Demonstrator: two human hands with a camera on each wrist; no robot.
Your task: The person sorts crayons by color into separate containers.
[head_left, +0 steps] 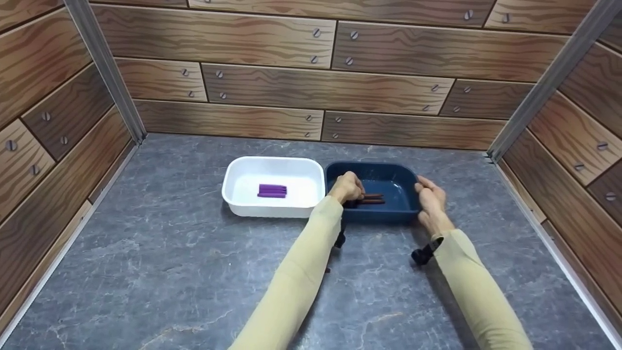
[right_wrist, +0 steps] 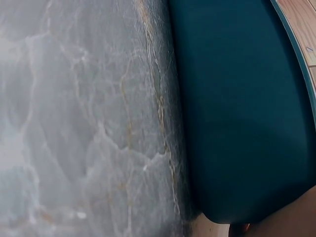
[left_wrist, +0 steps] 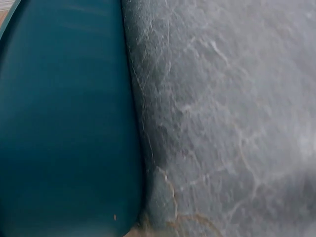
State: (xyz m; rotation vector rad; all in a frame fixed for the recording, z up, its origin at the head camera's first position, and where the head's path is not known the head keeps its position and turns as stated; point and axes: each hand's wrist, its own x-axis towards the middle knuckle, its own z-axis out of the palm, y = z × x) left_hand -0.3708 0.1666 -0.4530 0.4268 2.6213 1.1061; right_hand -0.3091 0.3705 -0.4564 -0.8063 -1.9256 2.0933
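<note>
In the head view my left hand (head_left: 347, 188) is inside the dark blue tray (head_left: 388, 214), over its left part. Its curled fingers pinch a brown crayon (head_left: 373, 196) at the left end. Another brown crayon (head_left: 371, 201) lies just in front of it on the tray floor. My right hand (head_left: 432, 199) grips the tray's right end, thumb and fingers at the rim. Both wrist views show mostly the tray's outer wall (left_wrist: 69, 123), and a bit of my right hand (right_wrist: 291, 217) enters low in the right one.
A white tray (head_left: 272, 211) adjoins the blue one on the left, with several purple crayons (head_left: 272, 191) side by side in it. A small brown piece (head_left: 328, 270) shows beside my left sleeve on the grey marbled table (head_left: 170, 253). Wood-patterned walls (head_left: 272, 87) enclose the back and sides.
</note>
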